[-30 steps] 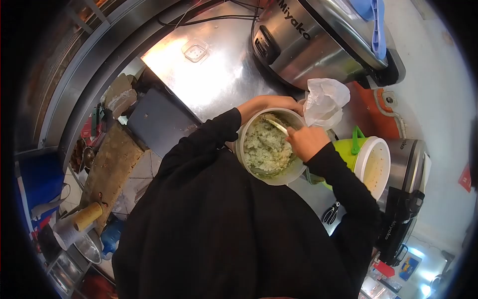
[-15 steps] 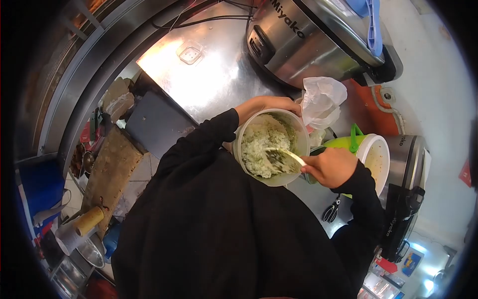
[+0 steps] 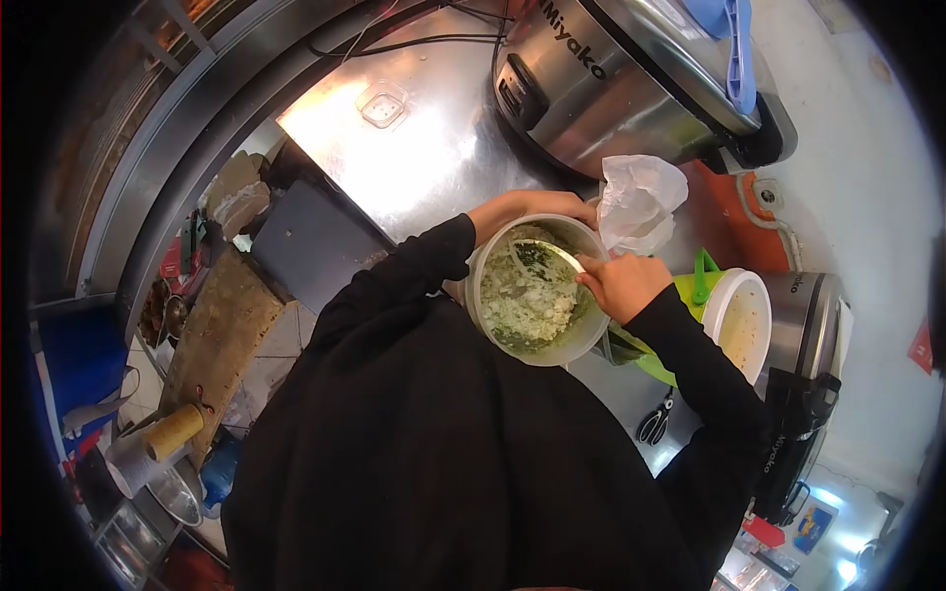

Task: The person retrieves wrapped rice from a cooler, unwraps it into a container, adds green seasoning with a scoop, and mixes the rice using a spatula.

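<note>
A round translucent plastic tub [image 3: 487,332] is held close against my body and tilted a little toward me. Inside it lies rice [image 3: 522,310] flecked and smeared with green. My left hand [image 3: 537,205] is closed round the tub's far rim. In my right hand [image 3: 629,286] is the handle of a pale rice paddle [image 3: 562,255], gripped by closed fingers. The paddle's blade reaches into the far side of the tub, over the rice, and part of it is blurred. A crumpled white plastic bag [image 3: 641,202] stands just beyond my left fingertips.
A large Miyako rice cooker [image 3: 601,89] stands at the back of the steel table [image 3: 434,128], with a small clear lid [image 3: 381,104] nearby. A green-and-white bucket [image 3: 741,320], a second cooker [image 3: 803,315] and black scissors [image 3: 655,422] are on the right.
My right hand has moved left and up with the paddle. The paddle's blade has swung to the tub's far side, and the rice has been turned over. My left hand stays on the rim.
</note>
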Available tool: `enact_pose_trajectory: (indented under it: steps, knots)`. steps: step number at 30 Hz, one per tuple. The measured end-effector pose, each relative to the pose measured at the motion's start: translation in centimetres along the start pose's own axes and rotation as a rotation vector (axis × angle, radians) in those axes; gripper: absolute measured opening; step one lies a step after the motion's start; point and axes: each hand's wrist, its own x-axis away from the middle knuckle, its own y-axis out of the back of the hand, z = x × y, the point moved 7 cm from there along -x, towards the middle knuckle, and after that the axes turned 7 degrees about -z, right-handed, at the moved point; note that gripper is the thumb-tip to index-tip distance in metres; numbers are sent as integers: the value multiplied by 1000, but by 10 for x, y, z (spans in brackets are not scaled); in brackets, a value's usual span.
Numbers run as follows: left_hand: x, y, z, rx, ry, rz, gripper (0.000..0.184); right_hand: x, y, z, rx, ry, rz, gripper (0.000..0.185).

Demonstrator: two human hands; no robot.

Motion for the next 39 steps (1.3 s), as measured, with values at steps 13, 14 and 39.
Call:
enact_pose_trajectory:
  steps: [13, 14, 39]
  knots:
    - [-11, 6, 3, -99, -128, 43, 23, -5, -27, 14, -20, 133, 24, 24]
    - [-20, 4, 29, -52, 102, 137, 22, -3, -27, 16, -17, 135, 24, 24]
    - [-24, 3, 50, 49, 291, 6, 24, 35, -1, 15, 40, 111, 477, 21]
